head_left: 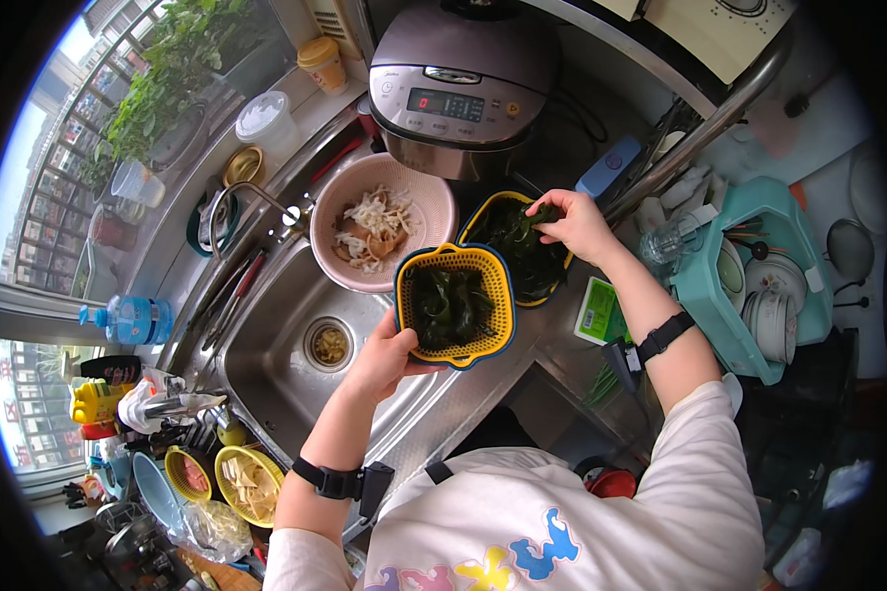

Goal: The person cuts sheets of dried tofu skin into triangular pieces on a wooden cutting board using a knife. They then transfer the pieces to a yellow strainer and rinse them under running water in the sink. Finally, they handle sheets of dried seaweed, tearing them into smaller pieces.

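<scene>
My left hand (388,354) grips the lower left rim of a yellow plastic basket nested in a blue bowl (503,336), which holds dark green seaweed (447,306). To its upper right, a second yellow basket (536,301) is full of more dark green seaweed (506,233). My right hand (565,225) pinches some of that seaweed between thumb and fingers at the basket's upper right edge. A pink colander (325,255) with pale, shredded food and brownish pieces stands just left of both baskets, partly over the sink.
The steel sink (266,369) has scraps in its drain strainer (330,343). A rice cooker (458,96) stands behind the baskets. At right are a green packet (599,310) and a teal dish rack (709,325). The faucet (255,188) arches at left, near a blue bottle (137,320).
</scene>
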`<state>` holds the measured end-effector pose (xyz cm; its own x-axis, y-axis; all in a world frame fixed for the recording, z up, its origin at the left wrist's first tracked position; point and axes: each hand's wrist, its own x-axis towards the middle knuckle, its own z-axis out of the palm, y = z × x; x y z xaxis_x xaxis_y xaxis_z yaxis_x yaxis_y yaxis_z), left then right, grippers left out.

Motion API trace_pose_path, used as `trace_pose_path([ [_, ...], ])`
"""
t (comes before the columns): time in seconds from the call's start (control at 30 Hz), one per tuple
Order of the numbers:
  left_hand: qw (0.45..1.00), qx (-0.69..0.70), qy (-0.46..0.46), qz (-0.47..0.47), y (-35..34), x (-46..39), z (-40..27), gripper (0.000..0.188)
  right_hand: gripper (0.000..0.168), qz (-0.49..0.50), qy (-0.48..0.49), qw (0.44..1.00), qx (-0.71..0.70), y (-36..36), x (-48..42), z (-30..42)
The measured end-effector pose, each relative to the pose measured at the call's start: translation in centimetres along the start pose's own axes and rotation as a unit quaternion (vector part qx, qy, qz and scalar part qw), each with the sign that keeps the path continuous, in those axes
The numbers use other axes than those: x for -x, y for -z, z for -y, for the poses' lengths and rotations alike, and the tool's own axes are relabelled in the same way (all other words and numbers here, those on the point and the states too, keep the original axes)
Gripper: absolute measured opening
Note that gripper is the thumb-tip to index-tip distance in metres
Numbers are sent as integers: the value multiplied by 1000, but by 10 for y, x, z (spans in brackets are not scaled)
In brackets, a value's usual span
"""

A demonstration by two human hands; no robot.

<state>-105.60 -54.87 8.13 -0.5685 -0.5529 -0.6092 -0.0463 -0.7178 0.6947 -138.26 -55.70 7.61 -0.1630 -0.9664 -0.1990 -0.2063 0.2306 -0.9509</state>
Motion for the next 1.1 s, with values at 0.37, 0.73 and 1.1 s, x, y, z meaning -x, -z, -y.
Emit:
trace_pose_path([
  [0.37, 1000, -4, -4, 7, -2, -3, -1, 60, 20, -20, 97, 995, 10, 11, 6, 34],
  [0.73, 1000, 6, -6, 5, -3, 0, -1, 61, 23, 64, 145, 987, -23, -1, 55, 134],
  [1.1, 1000, 27, -8, 2, 6, 22, -2, 57, 49, 163, 229, 914, 294, -96, 61, 78],
])
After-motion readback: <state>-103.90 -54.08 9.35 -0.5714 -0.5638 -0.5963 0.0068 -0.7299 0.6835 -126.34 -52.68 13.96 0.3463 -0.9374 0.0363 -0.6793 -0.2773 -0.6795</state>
